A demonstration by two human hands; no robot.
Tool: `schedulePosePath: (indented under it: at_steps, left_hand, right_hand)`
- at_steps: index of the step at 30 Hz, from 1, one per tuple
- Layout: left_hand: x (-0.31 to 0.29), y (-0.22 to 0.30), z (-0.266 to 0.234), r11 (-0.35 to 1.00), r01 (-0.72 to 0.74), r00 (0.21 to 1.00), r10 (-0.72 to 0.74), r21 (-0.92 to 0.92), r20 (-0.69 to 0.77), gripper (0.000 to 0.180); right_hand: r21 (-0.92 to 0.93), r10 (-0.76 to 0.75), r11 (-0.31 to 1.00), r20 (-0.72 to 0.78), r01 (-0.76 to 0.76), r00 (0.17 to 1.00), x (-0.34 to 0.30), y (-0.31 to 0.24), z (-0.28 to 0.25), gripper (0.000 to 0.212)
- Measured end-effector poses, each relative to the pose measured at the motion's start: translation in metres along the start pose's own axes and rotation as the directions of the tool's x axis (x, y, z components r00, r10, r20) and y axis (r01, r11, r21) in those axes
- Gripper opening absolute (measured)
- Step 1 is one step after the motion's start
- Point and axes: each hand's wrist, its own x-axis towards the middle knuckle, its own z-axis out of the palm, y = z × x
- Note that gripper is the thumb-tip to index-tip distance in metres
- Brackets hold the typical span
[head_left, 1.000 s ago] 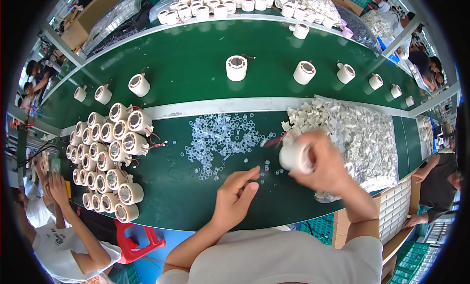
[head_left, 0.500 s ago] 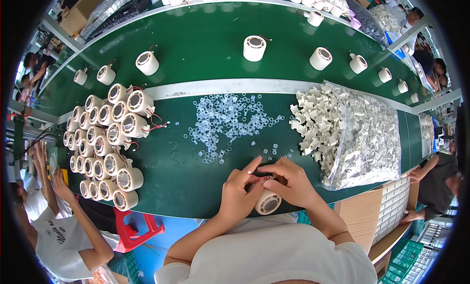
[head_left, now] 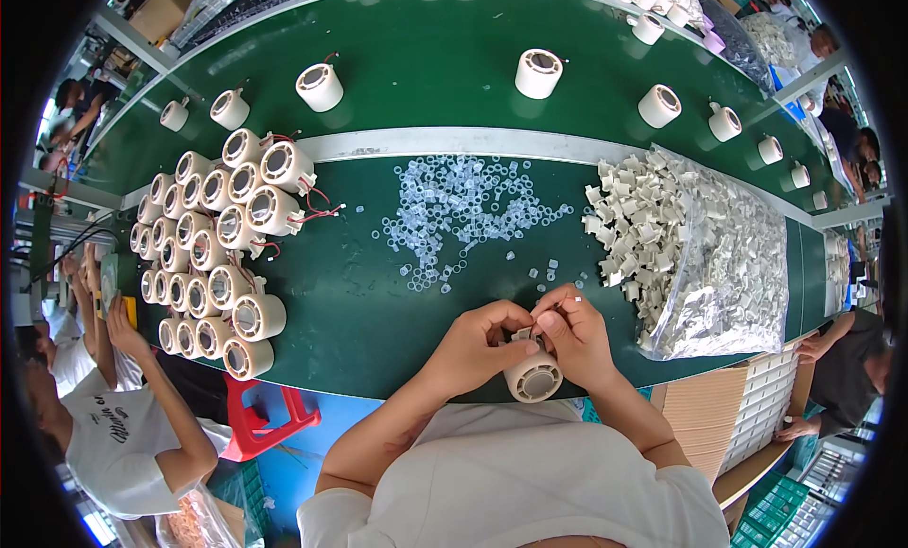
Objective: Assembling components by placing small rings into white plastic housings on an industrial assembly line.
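Both hands have closed in tighter since half a second ago: left hand (head_left: 473, 345) and right hand (head_left: 572, 335) pinch a small piece onto the cream spool (head_left: 534, 378) at the near table edge. Clear rings (head_left: 463, 212) lie beyond; finished spools (head_left: 213, 250) stacked left, bag of clips (head_left: 700, 255) right.

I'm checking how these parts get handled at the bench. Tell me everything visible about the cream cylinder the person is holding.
The cream cylinder is a short, round housing that looks like moulded plastic, its open grey-ringed end facing the camera. It sits at the near edge of the green table, just in front of the person's torso. The left hand and right hand close over its upper side, fingers pinching a small pale piece there. Its far end is hidden by the hands.
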Motion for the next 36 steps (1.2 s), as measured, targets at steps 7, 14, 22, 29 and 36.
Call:
schedulePosePath:
  at_steps: [7,14,22,29,36]
  left_hand:
    - [-0.001,0.000,-0.004,1.000,0.015,0.999,-0.016,-0.020,-0.039,0.014]
    - [0.003,-0.007,-0.010,0.971,-0.147,0.980,0.170,-0.190,0.107,0.014]
    - [-0.001,-0.008,-0.006,0.996,-0.086,0.989,0.087,-0.011,0.117,0.016]
    - [-0.007,0.001,-0.009,0.997,0.009,1.000,-0.008,-0.081,0.019,0.016]
    - [-0.009,0.001,-0.008,0.999,-0.001,1.000,0.000,-0.033,-0.025,0.020]
  right_hand:
    - [-0.159,-0.208,0.968,-0.056,0.197,0.977,-0.010,0.009,0.001,0.005]
    - [-0.038,0.059,0.998,0.038,-0.057,0.998,0.011,0.010,-0.009,0.008]
    - [-0.812,-0.465,0.513,0.008,0.277,0.885,0.014,-0.020,-0.049,0.024]
    - [-0.944,-0.324,0.246,0.135,0.221,0.936,0.010,-0.008,-0.085,0.028]
    - [-0.753,-0.086,0.658,-0.071,0.004,0.994,0.005,-0.025,-0.068,0.022]
